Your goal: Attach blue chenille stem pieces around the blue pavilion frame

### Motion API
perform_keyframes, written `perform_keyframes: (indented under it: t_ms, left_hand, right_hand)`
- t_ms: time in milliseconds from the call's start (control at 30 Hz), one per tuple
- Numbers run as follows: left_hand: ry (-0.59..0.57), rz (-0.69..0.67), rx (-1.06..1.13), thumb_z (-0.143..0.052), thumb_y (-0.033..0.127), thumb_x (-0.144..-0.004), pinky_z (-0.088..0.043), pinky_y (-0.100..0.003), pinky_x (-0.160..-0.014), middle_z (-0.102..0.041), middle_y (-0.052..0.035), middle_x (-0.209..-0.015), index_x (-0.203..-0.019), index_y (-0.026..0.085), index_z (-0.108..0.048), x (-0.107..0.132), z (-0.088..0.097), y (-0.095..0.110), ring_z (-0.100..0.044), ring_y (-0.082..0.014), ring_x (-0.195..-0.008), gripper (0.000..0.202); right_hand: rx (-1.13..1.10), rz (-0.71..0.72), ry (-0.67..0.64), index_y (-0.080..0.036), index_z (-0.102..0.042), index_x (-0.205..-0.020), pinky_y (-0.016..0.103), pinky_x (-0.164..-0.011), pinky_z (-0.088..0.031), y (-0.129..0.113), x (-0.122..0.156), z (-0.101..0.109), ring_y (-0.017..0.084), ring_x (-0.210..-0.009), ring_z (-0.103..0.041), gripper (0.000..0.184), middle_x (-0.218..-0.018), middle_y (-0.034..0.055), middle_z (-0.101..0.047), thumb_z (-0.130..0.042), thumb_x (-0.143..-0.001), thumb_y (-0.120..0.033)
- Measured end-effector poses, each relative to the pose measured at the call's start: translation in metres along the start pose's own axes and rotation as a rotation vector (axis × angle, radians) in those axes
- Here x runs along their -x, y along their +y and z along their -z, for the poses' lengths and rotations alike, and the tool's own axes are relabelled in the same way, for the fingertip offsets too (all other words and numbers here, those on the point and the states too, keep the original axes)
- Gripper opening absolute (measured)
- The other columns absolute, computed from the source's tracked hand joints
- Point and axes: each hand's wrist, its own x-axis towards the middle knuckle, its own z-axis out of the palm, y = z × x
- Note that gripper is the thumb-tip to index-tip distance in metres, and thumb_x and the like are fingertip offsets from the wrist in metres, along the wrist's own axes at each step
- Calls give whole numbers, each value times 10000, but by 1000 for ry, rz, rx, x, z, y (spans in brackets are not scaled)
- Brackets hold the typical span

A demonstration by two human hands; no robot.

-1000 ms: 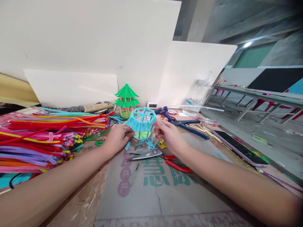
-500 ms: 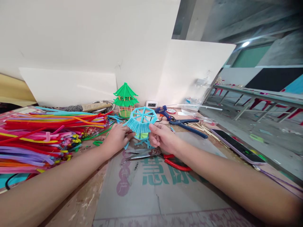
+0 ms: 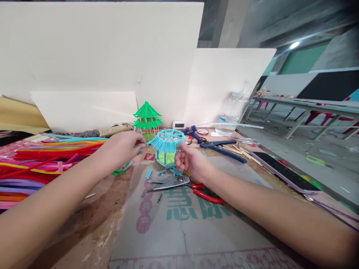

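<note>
A small pavilion model stands on the sheet, with a light-blue pipe-cleaner roof, an open spoked top and a yellow-green inside. My right hand is closed on its right side, thumb against the roof edge. Left of the roof is my left hand, its fingers pinched together near the eave; what they hold, if anything, is too small to make out. Short cut blue pieces lie below the model. In front of them rest scissors with red handles.
Bundles of coloured pipe cleaners fill the left side. Behind stand a green-roofed pavilion, a small digital clock and a clear bottle. A glue gun, blue-handled pliers, wooden sticks and a phone lie to the right.
My left hand has moved left and up, away from the front of the blue roof, uncovering more of the model's lower part. The right hand stays at the model's right side.
</note>
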Motion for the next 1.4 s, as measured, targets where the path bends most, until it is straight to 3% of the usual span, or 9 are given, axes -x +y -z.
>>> perform_keyframes:
  t_ms: [133,300,433,533,667,767,900,1233,1400]
  left_hand:
    - [125,-18,-110,-433,397,-894,-385,-301,-594,-714,-50,-817,-859,218,-704,-10,28,29,-637,-229,-728,326]
    - [146,24,-308,-433,343,-899,-426,-340,-652,-686,-104,-781,-762,168,-701,-17,34,38,-641,-269,-753,348]
    - [261,-59,-45,-426,403,-921,-469,-350,-785,-694,-84,-961,-974,194,-707,-19,26,38,-637,-255,-911,355]
    - [158,-158,146,-436,511,-910,-457,-349,-908,-660,-72,-1157,-1137,217,-672,-22,16,34,-595,-251,-1082,440]
    - [-60,-169,216,-490,637,-836,-452,-343,-935,-638,-56,-1247,-1210,247,-648,-26,9,19,-582,-268,-1134,563]
    - [-27,-115,235,-432,631,-865,-450,-347,-940,-650,-53,-1248,-1202,235,-654,-27,10,12,-591,-271,-1124,565]
    - [33,-116,233,-445,588,-879,-440,-363,-973,-667,-49,-1223,-1152,224,-677,-25,12,17,-601,-263,-1111,511]
    - [200,-325,289,-544,399,-908,-437,-365,-991,-677,-52,-1170,-1117,224,-687,-21,5,36,-576,-219,-1143,308]
    - [250,-433,384,-630,323,-874,-432,-382,-1008,-645,-51,-1204,-1127,269,-695,-17,3,44,-553,-217,-1166,267]
  right_hand:
    - [-3,-16,33,-189,-543,-661,221,-418,-384,1,-1,1,105,-378,-476,473,-490,15,-599,-467,-913,-582]
    - [22,10,9,-193,-529,-672,221,-422,-377,2,-3,4,106,-365,-468,513,-477,16,-594,-400,-927,-619]
    - [58,27,-62,-192,-542,-743,218,-437,-376,1,-3,-1,123,-413,-523,563,-534,39,-638,-364,-893,-705]
    - [66,27,-68,-181,-566,-848,227,-493,-426,0,-2,-5,132,-477,-570,565,-631,58,-685,-383,-880,-714]
    - [80,97,138,-152,-609,-928,233,-506,-448,1,-2,-3,131,-484,-582,530,-634,53,-684,-456,-884,-658]
    - [113,242,300,-154,-623,-836,223,-491,-433,3,-1,3,113,-476,-548,467,-590,25,-648,-568,-841,-618]
    - [144,364,381,-172,-606,-721,220,-495,-409,4,-2,8,99,-509,-515,412,-588,-6,-595,-636,-806,-574]
    - [494,461,241,-176,-662,-806,253,-598,-448,-21,3,-5,112,-599,-550,160,-669,-1,-657,-689,-793,-333]
    - [529,464,162,-185,-599,-715,252,-586,-455,-28,11,-15,110,-572,-556,200,-639,-10,-656,-715,-783,-333]
